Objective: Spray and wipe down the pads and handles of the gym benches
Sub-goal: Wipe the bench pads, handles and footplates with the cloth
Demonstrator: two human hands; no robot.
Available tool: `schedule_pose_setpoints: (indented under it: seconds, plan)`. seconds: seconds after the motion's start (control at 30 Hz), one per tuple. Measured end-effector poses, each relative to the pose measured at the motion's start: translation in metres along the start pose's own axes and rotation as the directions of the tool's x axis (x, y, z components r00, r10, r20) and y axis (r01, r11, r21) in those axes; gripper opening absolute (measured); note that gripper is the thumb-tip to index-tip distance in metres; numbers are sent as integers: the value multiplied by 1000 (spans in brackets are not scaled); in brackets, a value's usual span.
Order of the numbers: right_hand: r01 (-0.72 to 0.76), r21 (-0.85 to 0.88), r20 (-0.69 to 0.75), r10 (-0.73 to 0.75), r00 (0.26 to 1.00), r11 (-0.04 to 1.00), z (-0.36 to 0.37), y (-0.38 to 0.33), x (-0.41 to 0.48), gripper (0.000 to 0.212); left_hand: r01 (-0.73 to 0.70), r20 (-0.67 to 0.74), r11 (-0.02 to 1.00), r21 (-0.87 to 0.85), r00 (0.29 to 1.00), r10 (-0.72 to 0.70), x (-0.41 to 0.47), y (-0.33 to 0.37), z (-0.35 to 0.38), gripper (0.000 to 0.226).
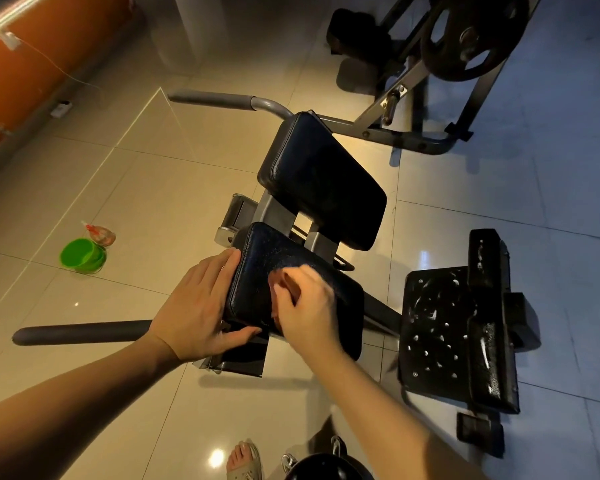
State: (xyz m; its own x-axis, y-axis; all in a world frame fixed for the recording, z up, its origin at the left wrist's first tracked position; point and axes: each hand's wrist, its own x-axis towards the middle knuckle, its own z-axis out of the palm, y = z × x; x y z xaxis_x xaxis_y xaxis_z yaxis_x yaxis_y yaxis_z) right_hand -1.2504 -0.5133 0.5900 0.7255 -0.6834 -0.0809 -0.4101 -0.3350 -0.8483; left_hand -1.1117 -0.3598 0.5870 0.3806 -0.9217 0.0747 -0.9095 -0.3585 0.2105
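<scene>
A gym machine stands on the tiled floor with two black pads. My left hand grips the left edge of the near pad, fingers over the top and thumb under the front edge. My right hand is on top of that pad, blurred, its fingers curled round a small pinkish cloth that is mostly hidden. The far pad lies beyond it, untouched. A dark handle sticks out to the left near my left wrist, and a grey handle sticks out at the far side.
A spray bottle and a green bucket sit on the floor to the left. A worn black footplate is at the right. A weight-plate machine stands behind. An orange wall runs along the left. My sandalled foot is below.
</scene>
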Motion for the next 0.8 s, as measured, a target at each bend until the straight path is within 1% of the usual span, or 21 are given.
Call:
schedule_pose_setpoints:
  seconds: [0.03,0.07,0.1,0.17,0.2,0.23,0.27,0.33,0.4,0.47,0.5,0.53,0.57,0.6,0.63,0.67,0.7,0.73,0.8]
  plan:
    - [2,-14,-23,-2,1000,1000,-3,17,-11,12,-3,0,1000,4,1000,3,0,0,0,114]
    - [-49,-48,-36,47,998,998,-9,39,-16,11,-5,0,1000,3,1000,5,-1,1,0,115]
    - [-136,-94,-47,132,990,986,-16,59,-13,11,-7,-4,1000,1,1000,7,0,1,0,115]
    - [-322,-149,-74,314,947,935,-27,85,7,13,-14,-8,1000,13,1000,14,-1,0,0,116]
    - [-360,-140,-81,352,933,922,-28,86,19,14,-15,-3,1000,18,1000,15,-1,0,0,116]
    - [-357,-124,-93,347,933,926,-25,80,32,16,-11,2,1000,16,1000,11,-1,0,0,117]
    - [-321,-105,-102,311,945,941,-19,66,43,18,-9,4,1000,12,1000,9,0,0,0,117]
    - [-213,-44,-70,209,975,976,-5,29,52,20,-12,7,1000,11,1000,12,0,0,-1,116]
    - [-97,10,1,97,995,995,1,5,35,21,-2,6,1000,-1,1000,2,0,0,0,116]
    - [-24,22,28,23,999,999,-2,15,5,19,-4,6,1000,-1,1000,4,-1,0,0,115]
    - [-30,1,12,30,999,1000,-7,35,-9,16,-9,7,1000,3,1000,9,0,0,0,115]
    - [-81,-43,-11,81,997,996,-14,58,-18,14,-13,6,1000,5,1000,13,0,0,0,116]
    - [-174,-104,-47,170,984,979,-22,79,-20,13,-17,1,1000,6,1000,17,0,0,0,116]
    - [-293,-152,-81,284,956,944,-29,93,-15,14,-20,-1,1000,10,1000,20,1,0,0,116]
    - [-399,-168,-102,387,917,901,-34,101,-6,15,-21,1,1000,14,1000,21,0,0,0,117]
    - [-461,-153,-112,448,887,874,-35,101,7,14,-20,6,1000,13,1000,20,0,0,0,117]
    - [-477,-116,-120,464,877,871,-34,92,21,12,-20,6,1000,10,1000,19,0,0,0,117]
    - [-451,-73,-129,440,889,890,-28,77,36,10,-21,5,1000,6,1000,21,0,0,0,116]
    - [-295,2,-107,293,950,956,-13,37,55,14,-23,2,1000,5,1000,23,0,0,0,116]
